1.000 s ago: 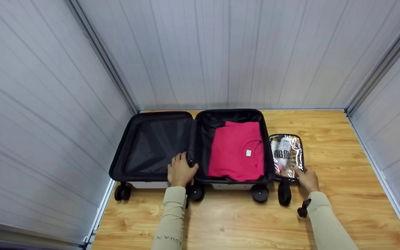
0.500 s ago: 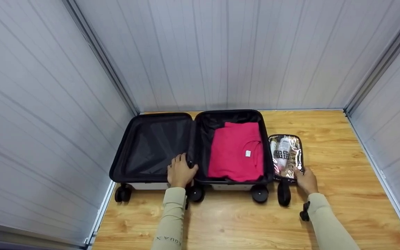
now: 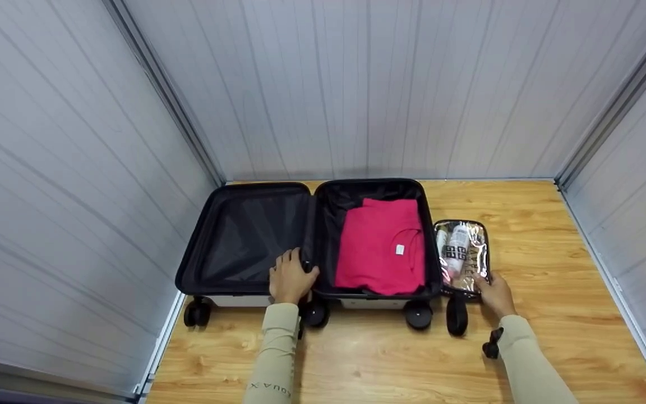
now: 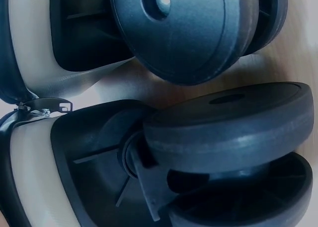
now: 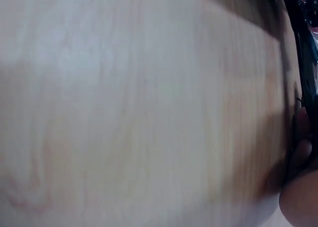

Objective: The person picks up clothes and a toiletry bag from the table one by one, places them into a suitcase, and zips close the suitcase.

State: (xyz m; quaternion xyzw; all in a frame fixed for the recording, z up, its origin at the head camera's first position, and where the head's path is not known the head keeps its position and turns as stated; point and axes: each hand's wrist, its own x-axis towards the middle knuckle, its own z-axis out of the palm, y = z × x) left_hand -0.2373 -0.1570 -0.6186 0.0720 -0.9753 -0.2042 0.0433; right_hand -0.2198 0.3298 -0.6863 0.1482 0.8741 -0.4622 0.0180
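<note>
Nearest, two light sleeves (image 3: 278, 350) reach forward. The left hand (image 3: 289, 279) rests on the near edge of the open suitcase (image 3: 236, 238) where its halves meet, above black wheels (image 4: 184, 33), fingers laid forward and thumb spread. The right hand (image 3: 495, 293) pinches a clear pouch (image 3: 462, 255) at its near right corner, thumb on top; whether the pouch is lifted off the floor I cannot tell. The work looks partway done: a folded pink shirt (image 3: 382, 247) already lies in the suitcase's right half, while the pouch, with bottles inside, remains to be dealt with just outside that half, and the suitcase is unclosed. Underneath runs a yellowish wood-grained floor (image 3: 356, 359), glossy in front of the suitcase. Beyond it, pale ribbed wall panels (image 3: 345, 90) rise behind and on both sides, metal strips running up the two far corners.
</note>
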